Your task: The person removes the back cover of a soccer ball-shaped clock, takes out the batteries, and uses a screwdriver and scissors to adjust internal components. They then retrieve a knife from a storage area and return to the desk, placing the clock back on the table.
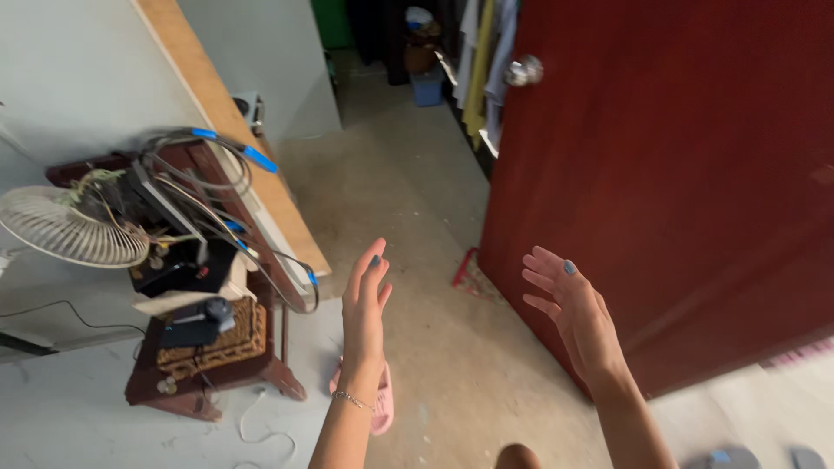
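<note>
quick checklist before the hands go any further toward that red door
1. Left hand empty, fingers open: ok.
2. Right hand empty, fingers open: ok.
3. Red door standing open, its edge just beyond the right hand: ok.
4. Round metal door knob in view, well above both hands, untouched: ok.
5. Floor near the door: a small red object lies by the door's bottom edge: not ok.
6. Loose cables hang off the cluttered wooden stand to the left, apart from the left hand: ok.

head view | looks steeply down at floor | door close right
</note>
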